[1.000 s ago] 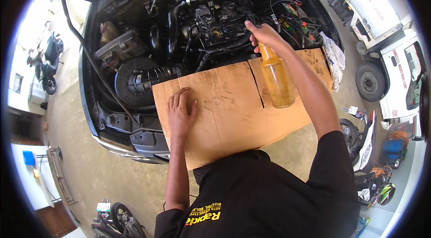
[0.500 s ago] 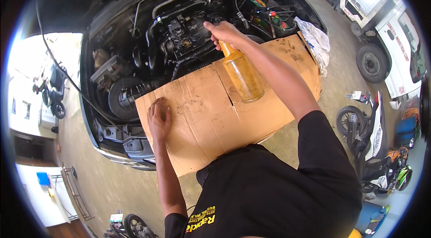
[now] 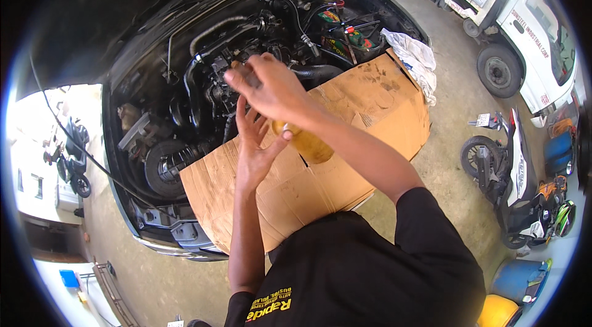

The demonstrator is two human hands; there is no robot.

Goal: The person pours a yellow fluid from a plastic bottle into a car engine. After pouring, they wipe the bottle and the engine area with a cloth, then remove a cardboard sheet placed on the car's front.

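Note:
A clear bottle with yellowish contents or staining (image 3: 313,147) is tilted above the cardboard, its base toward me. Its neck lies in the grip of my left hand (image 3: 254,145), with the thumb against it and the index finger stretched up. My right hand (image 3: 268,83) is above the neck, its fingers bent and smeared by motion. Whether a small brownish thing lies between those fingertips, I cannot tell. My right wrist hides part of the neck. Beneath both hands, a stained cardboard sheet (image 3: 364,111) covers the front of the engine bay (image 3: 213,89).
A white rag (image 3: 410,53) lies at the cardboard's far right corner, near a car battery (image 3: 354,37). A dark hose or cable (image 3: 92,148) crosses the left side. Motorcycles (image 3: 493,163) and a white truck (image 3: 524,49) stand at the right.
My right hand has moved left with the bottle, which is now lower and partly covered. My left hand has risen off the cardboard to the bottle's neck. The view has shifted slightly.

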